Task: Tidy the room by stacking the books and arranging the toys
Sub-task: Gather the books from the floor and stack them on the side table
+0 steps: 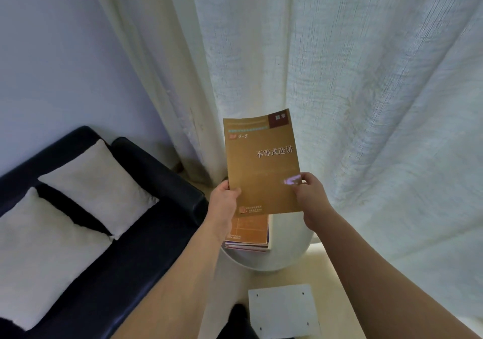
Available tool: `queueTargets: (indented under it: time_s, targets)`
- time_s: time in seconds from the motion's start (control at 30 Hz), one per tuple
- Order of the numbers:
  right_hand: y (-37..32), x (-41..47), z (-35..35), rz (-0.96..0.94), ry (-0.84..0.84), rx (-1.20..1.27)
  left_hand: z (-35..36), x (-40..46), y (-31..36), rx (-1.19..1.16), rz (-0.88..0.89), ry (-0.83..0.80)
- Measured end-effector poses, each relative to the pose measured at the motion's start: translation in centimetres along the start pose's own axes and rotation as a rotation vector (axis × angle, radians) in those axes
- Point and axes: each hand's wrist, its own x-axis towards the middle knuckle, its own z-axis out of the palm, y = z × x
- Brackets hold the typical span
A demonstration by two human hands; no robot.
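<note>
Both hands gripping one tan book (261, 163), cover reading "不等式选讲", "4-5": left hand (224, 202) at 7 o'clock edge, right hand (309, 195) at 4 o'clock. Book stack (251, 236) lying beneath; two pillows (99, 184) at 9 o'clock.

A book (262, 166) is held above a stack of books (251, 234) on the tabletop (290, 244). A sofa (146, 234) with two pillows (96, 187) stands left; a curtain (339, 77) hangs behind.
</note>
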Motion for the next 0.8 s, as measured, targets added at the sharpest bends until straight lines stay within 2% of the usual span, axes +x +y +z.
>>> queueTargets:
  time_s: [0.17,0.27,0.37,0.47,0.6,0.8]
  targets:
    - [-0.2,-0.2,0.0,0.003,-0.005,0.033,-0.1,0.0,0.5,-0.009,0.038,0.003]
    - [-0.2,0.0,0.0,0.002,-0.036,0.033,0.0,0.3,-0.1,-0.001,0.133,0.037]
    - [-0.2,0.3,0.3,0.002,-0.046,-0.041,0.1,0.9,-0.1,-0.008,0.248,0.054]
    - [0.0,1.3,1.0,-0.024,-0.039,-0.118,0.0,2.5,-0.2,0.011,0.257,0.041]
    - [0.6,3.2,2.0,-0.044,-0.079,-0.235,-0.6,5.4,-0.9,0.072,0.193,0.074]
    - [6.8,7.3,5.0,0.147,-0.179,-0.455,-2.3,10.1,-7.3,0.215,-0.177,0.159]
